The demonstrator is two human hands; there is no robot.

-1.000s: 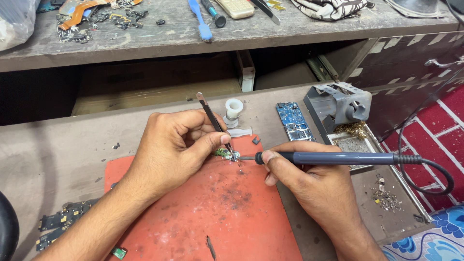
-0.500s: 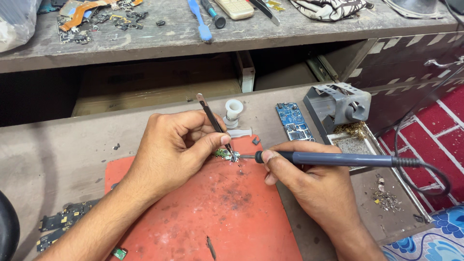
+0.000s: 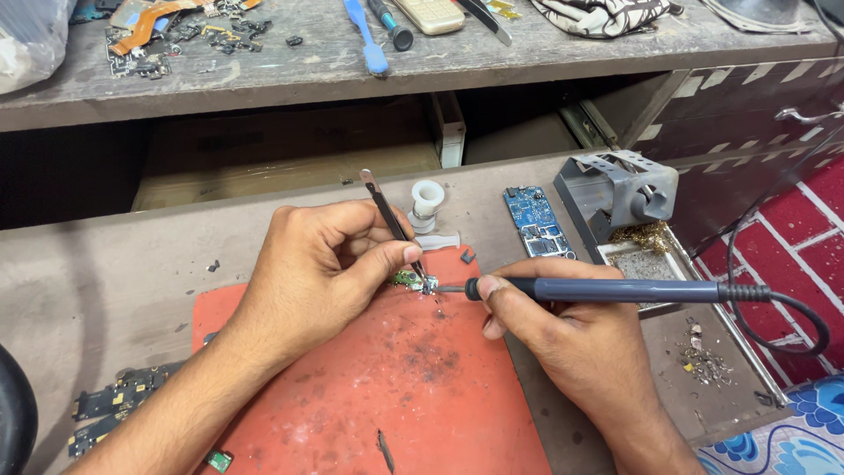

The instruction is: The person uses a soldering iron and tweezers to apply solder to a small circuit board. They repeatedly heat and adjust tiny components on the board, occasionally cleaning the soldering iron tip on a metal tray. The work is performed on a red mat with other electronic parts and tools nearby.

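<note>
A: Head view, quick. What's w/ the hands?

B: Left hand (image 3: 330, 264) has fingers pinched shut on tweezers (image 3: 391, 220), tips down on a tiny green circuit piece (image 3: 411, 281). Piece sits at the far edge of the red mat (image 3: 387, 396), mid bench, between both hands.

A: Right one?

B: Right hand (image 3: 571, 339) is wrapped tight round a soldering iron (image 3: 607, 290), pen-style. Tip touches the piece just beside the tweezer tips. Blue-grey handle runs right, black cord (image 3: 791, 317) loops off the bench edge.

A: Containers?

B: Grey iron stand (image 3: 620, 193), far right; its tray (image 3: 633, 255) holds a wad of brass-coloured cleaning wool (image 3: 646, 236). Rest of the tray looks pale, can't tell what's in it. Open cubby (image 3: 290, 158) under the far shelf, nothing clear inside, too dark.

A: Other stuff?

B: Blue circuit board (image 3: 536, 220) left of the stand, white spool (image 3: 428, 200) beyond the tweezers. Dark board strips (image 3: 114, 409) near left. Solder scraps (image 3: 703, 361) near right. Far shelf (image 3: 264, 66) has a blue-handled tool (image 3: 365, 35), flex parts (image 3: 167, 26), a striped cloth (image 3: 598, 16).
</note>
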